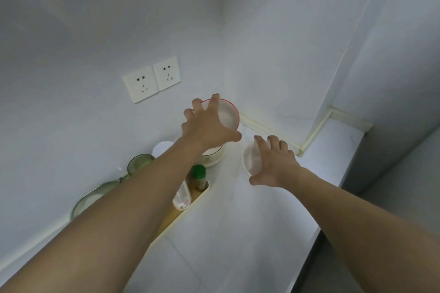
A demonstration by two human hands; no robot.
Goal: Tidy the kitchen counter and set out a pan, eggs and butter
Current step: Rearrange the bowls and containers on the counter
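Left hand: fingers curled over red-rimmed bowl, right of wall sockets.
Right hand: grips white bowl, further right of sockets.

No readable text; bottle label has red marks, too blurred.

A red-rimmed white bowl sat far left of a plain white bowl, a green-capped bottle nearer.
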